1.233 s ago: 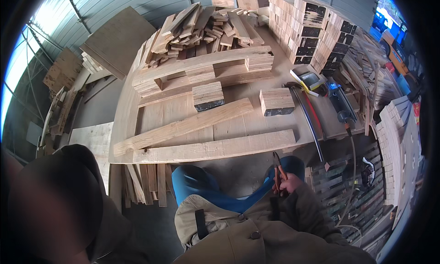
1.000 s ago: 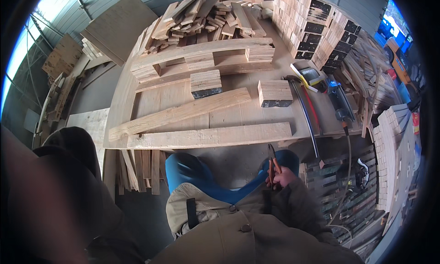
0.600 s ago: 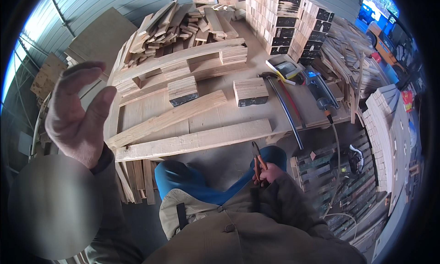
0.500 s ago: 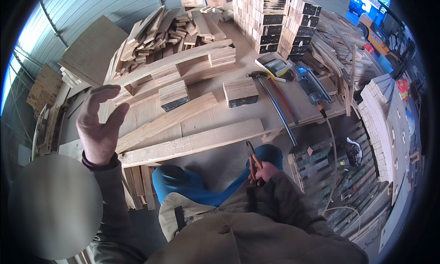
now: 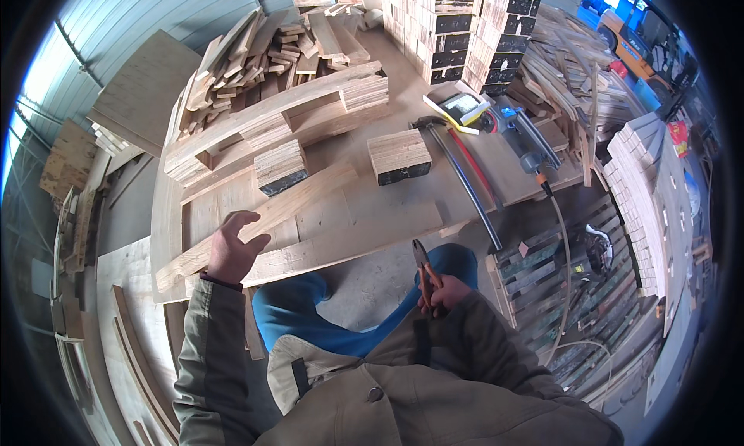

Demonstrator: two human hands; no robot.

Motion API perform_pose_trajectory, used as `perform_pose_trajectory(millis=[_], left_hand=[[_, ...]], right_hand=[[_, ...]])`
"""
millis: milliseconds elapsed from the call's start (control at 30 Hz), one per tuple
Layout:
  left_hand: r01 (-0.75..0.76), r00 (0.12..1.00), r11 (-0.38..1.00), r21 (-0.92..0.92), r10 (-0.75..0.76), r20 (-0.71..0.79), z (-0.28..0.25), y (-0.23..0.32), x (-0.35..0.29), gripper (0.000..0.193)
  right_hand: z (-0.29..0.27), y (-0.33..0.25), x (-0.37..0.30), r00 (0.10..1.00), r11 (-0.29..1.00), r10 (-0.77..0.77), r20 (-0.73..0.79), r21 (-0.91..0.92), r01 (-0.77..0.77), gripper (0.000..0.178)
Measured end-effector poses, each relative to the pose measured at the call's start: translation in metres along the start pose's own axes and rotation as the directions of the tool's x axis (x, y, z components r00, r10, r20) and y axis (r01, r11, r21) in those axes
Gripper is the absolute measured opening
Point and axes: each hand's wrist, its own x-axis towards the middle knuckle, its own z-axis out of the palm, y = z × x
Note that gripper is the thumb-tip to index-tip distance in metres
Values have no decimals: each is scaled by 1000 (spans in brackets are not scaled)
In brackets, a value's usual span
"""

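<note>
My left hand [image 5: 235,248] is over the near-left part of the wooden worktable, thumb and fingers apart, with nothing in it. Beneath and beside it lie a slanting plank [image 5: 314,196] and another plank [image 5: 364,235] along the table's front edge; whether the fingertips touch wood I cannot tell. Low over my right thigh, my right hand [image 5: 449,292] is closed round the orange handles of pliers [image 5: 422,261], jaws pointing up and away. Beyond the planks sit two wooden blocks with black end faces, a left block [image 5: 280,167] and a right block [image 5: 398,153].
A frame of boards and blocks [image 5: 263,132] lies before a heap of offcuts [image 5: 256,58]. Tall block stacks [image 5: 434,35] stand at the back. On the right are a hammer [image 5: 469,186], a red bar [image 5: 474,165], a nail gun [image 5: 533,148] with hose, and a slatted pallet [image 5: 573,275].
My left hand has come down and to the right, from raised at the left to low over the planks. The right hand keeps the pliers nearly still. A blurred round patch at lower left is gone.
</note>
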Motion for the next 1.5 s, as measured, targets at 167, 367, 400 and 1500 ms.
perform_pose_trajectory(millis=[167,367,400,1500], left_hand=[[-113,992,993,-22,114,60,36,19,39,52],[-226,948,973,-51,232,219,91,67,88,95],[-239,942,971,-26,238,235,101,75,98,97],[-100,987,991,91,87,139,97,100,14,102]], right_hand=[[-2,-2,3,999,999,-9,38,37,8,45],[-11,-7,-4,998,993,10,66,113,-17,48],[-13,-8,-5,998,993,11,64,117,-18,50],[-6,2,-19,998,997,-41,-48,70,45,47]])
